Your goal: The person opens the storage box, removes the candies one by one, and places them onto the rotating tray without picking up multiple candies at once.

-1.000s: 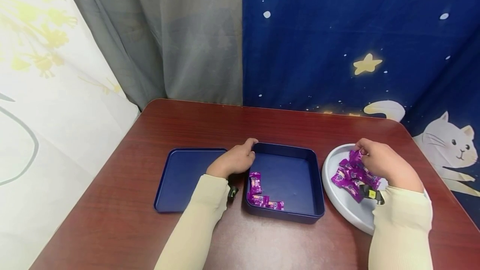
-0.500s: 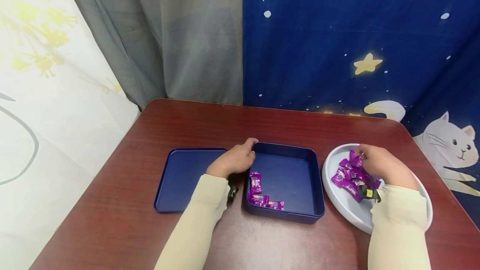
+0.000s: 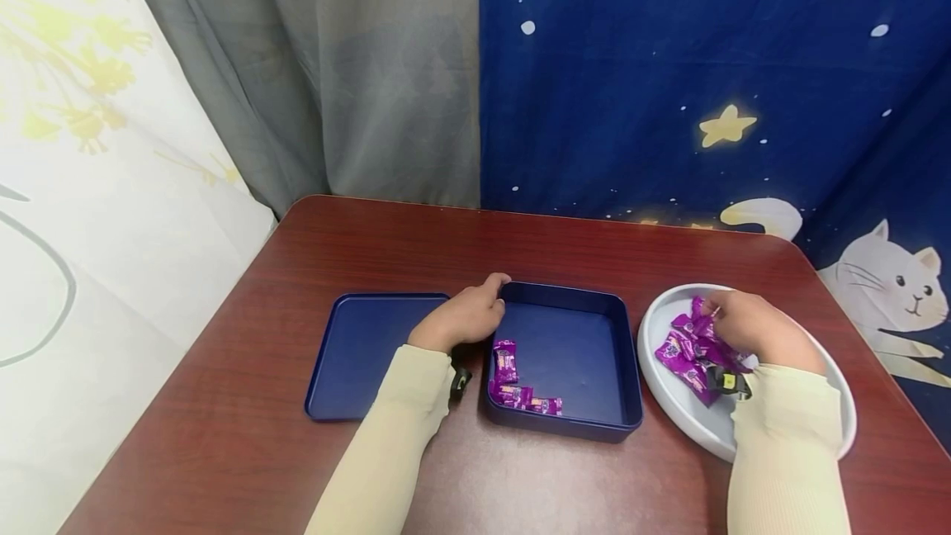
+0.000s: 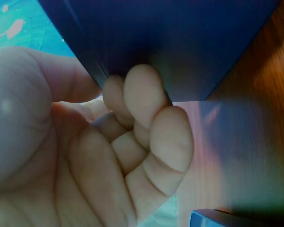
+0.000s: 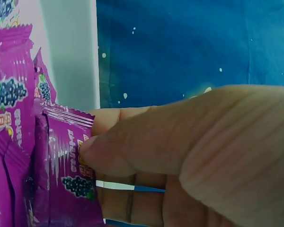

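Note:
My left hand [image 3: 464,316] grips the far left corner of a dark blue rectangular box [image 3: 572,353]. In the left wrist view its curled fingers [image 4: 144,92] lie against the box's outer wall [image 4: 180,42], with the thumb at the edge. Three or so purple candies [image 3: 506,363] line the box's left side and near left corner. Over a round white plate [image 3: 672,419], my right hand [image 3: 765,329] pinches a purple grape-printed candy [image 5: 61,175] between thumb and fingers. More wrapped candies [image 3: 683,357] are heaped on the plate around it, partly hidden by the hand.
A flat blue lid [image 3: 364,362] lies left of the box, partly under the left forearm. The reddish-brown table [image 3: 535,477] ends at curtains behind, a grey one [image 3: 401,73] and a starry blue one [image 3: 609,106].
My right hand has shifted slightly left and nearer over the plate, and the heaped candies have moved a little. My left hand and the box stay in place.

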A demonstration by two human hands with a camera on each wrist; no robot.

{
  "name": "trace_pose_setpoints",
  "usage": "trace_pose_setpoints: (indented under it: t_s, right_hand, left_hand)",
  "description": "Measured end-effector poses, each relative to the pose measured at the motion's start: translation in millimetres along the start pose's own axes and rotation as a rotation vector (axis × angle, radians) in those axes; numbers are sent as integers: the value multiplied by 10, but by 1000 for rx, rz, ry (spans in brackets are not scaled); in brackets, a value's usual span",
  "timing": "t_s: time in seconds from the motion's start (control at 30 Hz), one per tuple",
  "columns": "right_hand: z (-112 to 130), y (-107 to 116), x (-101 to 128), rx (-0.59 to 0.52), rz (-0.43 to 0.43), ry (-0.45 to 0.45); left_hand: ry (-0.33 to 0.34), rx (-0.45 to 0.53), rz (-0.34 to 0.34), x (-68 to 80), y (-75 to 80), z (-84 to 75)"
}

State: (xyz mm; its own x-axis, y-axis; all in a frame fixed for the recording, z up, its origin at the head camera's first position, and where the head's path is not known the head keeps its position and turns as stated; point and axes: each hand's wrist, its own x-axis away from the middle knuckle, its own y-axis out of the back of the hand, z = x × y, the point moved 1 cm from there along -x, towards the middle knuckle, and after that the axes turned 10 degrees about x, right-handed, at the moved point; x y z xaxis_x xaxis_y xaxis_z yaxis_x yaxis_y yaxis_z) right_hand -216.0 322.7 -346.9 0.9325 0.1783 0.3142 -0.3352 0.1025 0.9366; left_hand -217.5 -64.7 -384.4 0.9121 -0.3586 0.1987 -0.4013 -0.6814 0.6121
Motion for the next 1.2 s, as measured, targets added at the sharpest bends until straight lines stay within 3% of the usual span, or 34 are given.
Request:
trace_pose_setpoints:
  t_s: [0.7,1.2]
  right_hand:
    - [2,56,32,9,-35,-27]
    - [215,148,74,21,-99,68]
  left_hand:
    - [9,6,4,6,6,-3]
    - [-4,11,12,18,21,-6]
